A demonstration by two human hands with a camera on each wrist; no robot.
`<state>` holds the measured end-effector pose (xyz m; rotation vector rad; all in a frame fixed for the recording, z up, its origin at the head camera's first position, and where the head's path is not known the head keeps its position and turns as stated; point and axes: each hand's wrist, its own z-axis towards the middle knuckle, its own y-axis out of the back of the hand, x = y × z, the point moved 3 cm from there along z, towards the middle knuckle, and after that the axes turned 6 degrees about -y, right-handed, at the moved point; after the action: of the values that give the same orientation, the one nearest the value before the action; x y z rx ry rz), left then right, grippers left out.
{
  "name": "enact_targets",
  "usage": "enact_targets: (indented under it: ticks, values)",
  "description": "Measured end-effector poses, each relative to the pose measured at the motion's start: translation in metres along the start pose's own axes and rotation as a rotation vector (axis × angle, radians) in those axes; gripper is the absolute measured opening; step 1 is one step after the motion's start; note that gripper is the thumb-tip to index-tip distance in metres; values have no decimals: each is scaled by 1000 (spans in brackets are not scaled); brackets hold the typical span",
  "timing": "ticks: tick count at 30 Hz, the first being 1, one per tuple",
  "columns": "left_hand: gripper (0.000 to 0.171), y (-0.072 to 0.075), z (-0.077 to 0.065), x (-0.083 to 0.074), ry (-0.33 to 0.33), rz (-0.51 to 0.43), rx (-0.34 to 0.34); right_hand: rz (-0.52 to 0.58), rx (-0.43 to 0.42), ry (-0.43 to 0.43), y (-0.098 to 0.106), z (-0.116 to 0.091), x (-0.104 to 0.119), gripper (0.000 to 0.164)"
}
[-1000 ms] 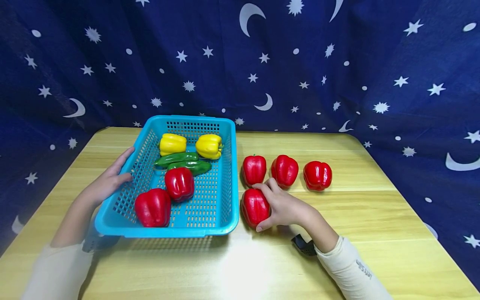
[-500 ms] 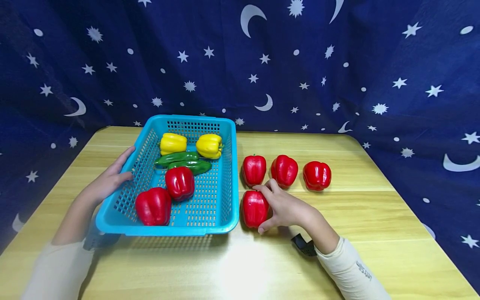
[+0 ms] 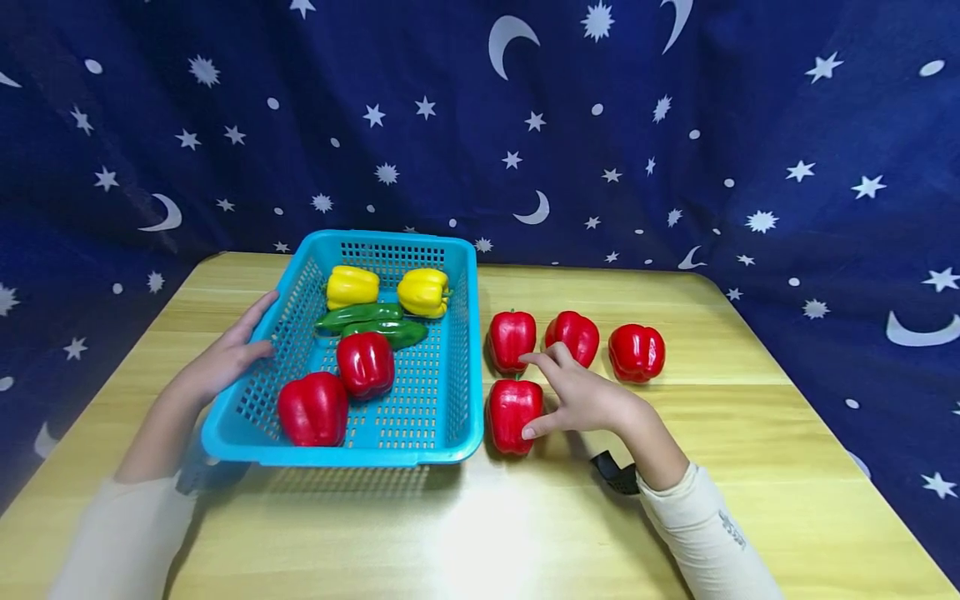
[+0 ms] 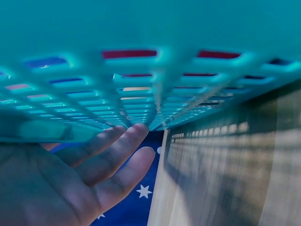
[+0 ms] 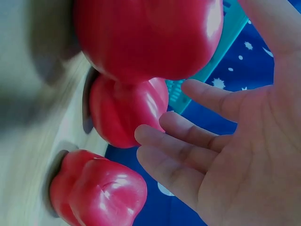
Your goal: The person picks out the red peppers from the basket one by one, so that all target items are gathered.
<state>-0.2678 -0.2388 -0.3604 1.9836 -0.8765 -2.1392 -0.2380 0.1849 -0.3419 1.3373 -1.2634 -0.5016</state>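
Observation:
My left hand (image 3: 227, 357) lies along the left wall of a blue perforated basket (image 3: 341, 457). Its fingers are extended in the left wrist view, against or just beside the wall. Inside are two yellow bell peppers (image 3: 352, 287), two green elongated vegetables (image 3: 386, 333) and two red bell peppers (image 3: 313, 409). Right of the basket, my right hand (image 3: 588, 402) hovers around the near red bell pepper (image 3: 514, 417), thumb and fingers spread. In the right wrist view the fingers (image 5: 176, 157) are apart from that pepper (image 5: 146, 37).
Behind the near pepper, three more red bell peppers stand in a row on the wooden table (image 3: 720, 433): left (image 3: 512, 337), middle (image 3: 573, 335) and right (image 3: 637, 353). A dark blue curtain (image 3: 450, 192) with stars and moons hangs behind the table.
My right hand has drawn up and slightly back from the near red bell pepper, uncovering its stem. The left hand keeps its place at the basket. The head view has shifted slightly.

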Motion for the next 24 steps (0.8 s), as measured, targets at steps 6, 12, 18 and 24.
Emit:
enact_targets:
  ticks: [6,12,18,24]
  values:
    - [75,1,-2,0,-6,-4,-1,-15,10,-13,7,7,3,94]
    - [75,3,-4,-2,-1,-5,-11,-61,12,-7,23,16,13,94]
    - [75,3,-4,-3,-23,-22,-18,-72,24,7,37,29,31,94]
    - [76,0,-1,-1,-21,-35,-17,-62,25,55,46,45,51,94]
